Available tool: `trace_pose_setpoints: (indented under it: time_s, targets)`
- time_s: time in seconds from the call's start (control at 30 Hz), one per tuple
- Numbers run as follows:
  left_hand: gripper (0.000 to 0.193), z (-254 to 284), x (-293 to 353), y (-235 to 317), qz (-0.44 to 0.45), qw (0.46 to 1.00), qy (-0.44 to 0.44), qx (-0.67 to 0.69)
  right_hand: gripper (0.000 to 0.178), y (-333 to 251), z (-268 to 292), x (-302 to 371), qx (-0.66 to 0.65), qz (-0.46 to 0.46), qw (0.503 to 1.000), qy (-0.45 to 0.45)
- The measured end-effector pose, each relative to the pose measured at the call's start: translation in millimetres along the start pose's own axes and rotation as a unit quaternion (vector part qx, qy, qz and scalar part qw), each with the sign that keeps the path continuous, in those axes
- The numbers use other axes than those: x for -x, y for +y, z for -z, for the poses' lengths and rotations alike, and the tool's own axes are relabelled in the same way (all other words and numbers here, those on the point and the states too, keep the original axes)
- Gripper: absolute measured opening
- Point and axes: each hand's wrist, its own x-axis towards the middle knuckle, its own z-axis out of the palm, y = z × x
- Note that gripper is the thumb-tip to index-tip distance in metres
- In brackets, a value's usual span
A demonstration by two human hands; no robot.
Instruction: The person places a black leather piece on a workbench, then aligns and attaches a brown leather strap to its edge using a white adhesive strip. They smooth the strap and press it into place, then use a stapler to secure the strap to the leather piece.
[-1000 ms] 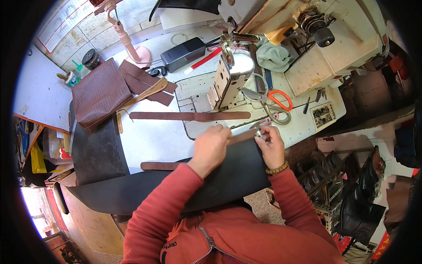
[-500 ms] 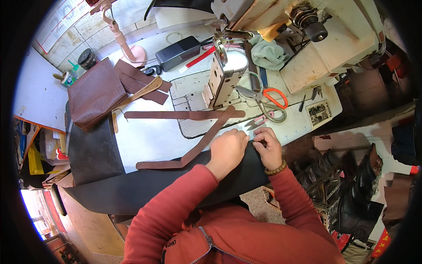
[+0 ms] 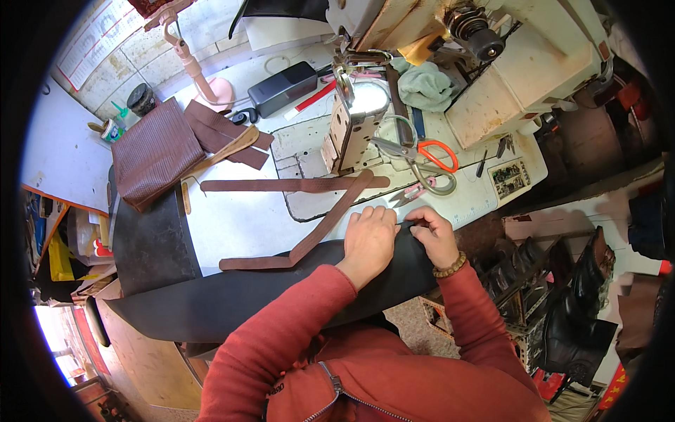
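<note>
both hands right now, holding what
Left hand: on the black sheet, fingers curled; grip cannot be told.
Right hand: closed, pinching the sheet's edge.

Beyond the far edge of the white surface [image 3: 225, 225] stands a pale wall [image 3: 133, 60] of large, stained tiles, with a printed sheet [image 3: 88, 46] on it. Left of the surface, a white panel [image 3: 60, 141] with an orange lower edge rises over crammed shelving [image 3: 98, 269]; lower on that side, glaring light fills an opening [image 3: 50, 327]. Right of the surface sits a metal rack [image 3: 529, 344] of dark footwear. Speckled floor [image 3: 415, 337] shows on its near side.
</note>
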Motion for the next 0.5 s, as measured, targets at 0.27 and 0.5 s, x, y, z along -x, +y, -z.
trace_pose_setpoints:
  time_s: [0.27, 0.5]
  targets:
    - [0.013, 10.6, -6.7, -4.4, 0.022, 0.996, -0.068, 0.052, 0.01, -1.2, 6.6, -11.5, -0.014, -0.083, 0.995, -0.057]
    - [0.013, 13.9, -8.5, -4.1, 0.033, 0.994, -0.096, 0.029, 0.008, -2.7, 7.8, -14.9, -0.022, -0.097, 0.992, -0.079]
